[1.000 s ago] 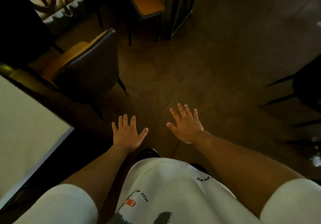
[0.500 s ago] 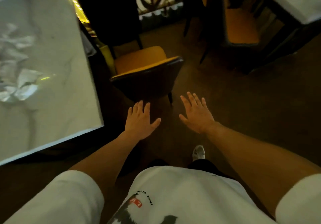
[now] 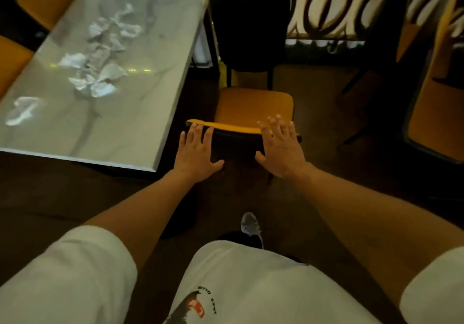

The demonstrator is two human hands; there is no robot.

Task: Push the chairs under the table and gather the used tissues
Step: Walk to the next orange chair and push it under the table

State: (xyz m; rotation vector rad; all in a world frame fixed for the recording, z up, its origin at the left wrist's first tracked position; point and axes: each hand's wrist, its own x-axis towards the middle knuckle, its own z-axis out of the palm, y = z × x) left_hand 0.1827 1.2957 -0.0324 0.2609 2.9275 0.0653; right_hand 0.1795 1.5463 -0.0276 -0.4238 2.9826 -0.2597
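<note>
Head view: compared with half a second earlier, both hands are brought forward to the chair, which is now seen closer and centred. The left hand and right hand are spread flat, fingers extended, nothing gripped, at the top edge of the backrest; contact cannot be confirmed. The crumpled tissues are scattered on the table, well left of the hands.
</note>
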